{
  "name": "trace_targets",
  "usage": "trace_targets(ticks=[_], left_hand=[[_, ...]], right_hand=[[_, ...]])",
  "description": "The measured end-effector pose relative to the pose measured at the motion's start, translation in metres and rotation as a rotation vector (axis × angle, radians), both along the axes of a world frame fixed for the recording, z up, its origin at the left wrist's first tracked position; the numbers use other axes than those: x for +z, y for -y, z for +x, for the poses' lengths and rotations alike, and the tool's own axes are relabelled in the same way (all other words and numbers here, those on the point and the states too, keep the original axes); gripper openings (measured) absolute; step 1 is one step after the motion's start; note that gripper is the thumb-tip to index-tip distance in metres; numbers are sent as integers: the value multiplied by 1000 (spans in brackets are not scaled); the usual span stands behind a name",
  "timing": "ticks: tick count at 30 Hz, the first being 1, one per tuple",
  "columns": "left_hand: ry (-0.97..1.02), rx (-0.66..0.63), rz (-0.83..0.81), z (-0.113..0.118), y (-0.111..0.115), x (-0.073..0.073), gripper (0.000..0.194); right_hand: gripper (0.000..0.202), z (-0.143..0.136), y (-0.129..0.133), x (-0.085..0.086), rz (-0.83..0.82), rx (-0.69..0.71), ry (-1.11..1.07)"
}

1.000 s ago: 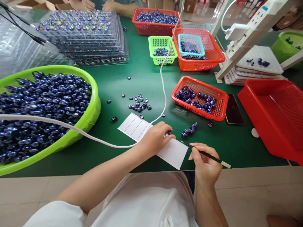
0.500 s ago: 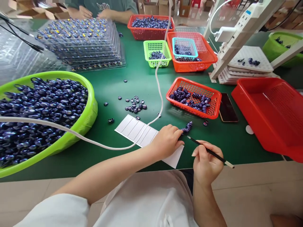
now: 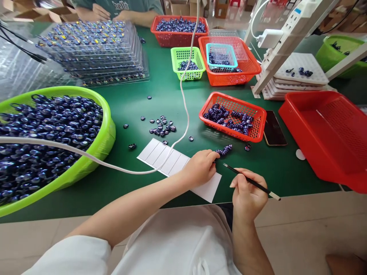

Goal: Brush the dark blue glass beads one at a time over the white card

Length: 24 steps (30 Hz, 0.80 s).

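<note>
My left hand (image 3: 200,168) rests over the right part of a white ruled paper strip (image 3: 155,154). Its thumb and fingers pinch the near end of a curved row of dark shiny pieces (image 3: 225,150). My right hand (image 3: 249,194) is closed on a thin black tool (image 3: 255,184) with a pale rear end. The tool's fine forked tip points left, a little apart from my left fingers. Several loose dark pieces (image 3: 163,128) lie beyond the paper. An orange-red basket (image 3: 259,131) holding rows of similar pieces stands beyond my hands.
A large green basin (image 3: 110,133) of dark pieces is at left, with stacked clear trays (image 3: 137,63) behind. A white cable (image 3: 114,168) crosses the paper. At right are a phone (image 3: 275,130) and a red tub (image 3: 309,152). Another person's hands (image 3: 100,12) show across the table.
The tool's tip has drawn slightly away from my left fingers and the row of pieces. The whole view has shifted a little, and the cable now hangs farther left.
</note>
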<state>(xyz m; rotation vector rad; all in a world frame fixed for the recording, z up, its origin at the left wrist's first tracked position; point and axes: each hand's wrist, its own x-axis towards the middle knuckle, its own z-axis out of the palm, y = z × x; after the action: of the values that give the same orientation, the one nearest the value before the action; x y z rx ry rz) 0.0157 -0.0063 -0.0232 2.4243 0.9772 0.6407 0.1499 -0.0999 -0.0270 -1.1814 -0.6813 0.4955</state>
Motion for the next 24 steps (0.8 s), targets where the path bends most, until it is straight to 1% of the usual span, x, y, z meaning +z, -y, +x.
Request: trace_targets(ticks=[4, 6, 8, 11, 13, 16, 18, 20, 22, 24], left_hand=[[26, -24, -46, -6, 2, 4, 32], [17, -36, -47, -13, 4, 8, 31], [0, -42, -40, -26, 6, 13, 26], [-7, -21, -31, -51, 12, 20, 23], [9, 0, -33, -68, 17, 21, 22], [13, -11, -68, -89, 27, 20, 22], [2, -28, -83, -98, 35, 19, 23], [-24, -52, -83, -103, 44, 18, 24], [-99, -95, -73, -106, 51, 18, 26], [-194, -147, -51, -107, 57, 17, 31]], right_hand=[[12, 1, 0, 0, 22, 11, -6], [12, 2, 0, 0, 16, 20, -10], [12, 3, 0, -1, -6, 41, -17], [12, 3, 1, 0, -62, 90, -5], [12, 2, 3, 2, -133, 161, 34], [11, -1, 8, 8, -330, 352, 130], [11, -3, 9, 11, -474, 495, 207], [11, -4, 7, 13, -576, 597, 261], [13, -4, 4, 15, -634, 646, 269], [16, -4, 1, 17, -666, 658, 246]])
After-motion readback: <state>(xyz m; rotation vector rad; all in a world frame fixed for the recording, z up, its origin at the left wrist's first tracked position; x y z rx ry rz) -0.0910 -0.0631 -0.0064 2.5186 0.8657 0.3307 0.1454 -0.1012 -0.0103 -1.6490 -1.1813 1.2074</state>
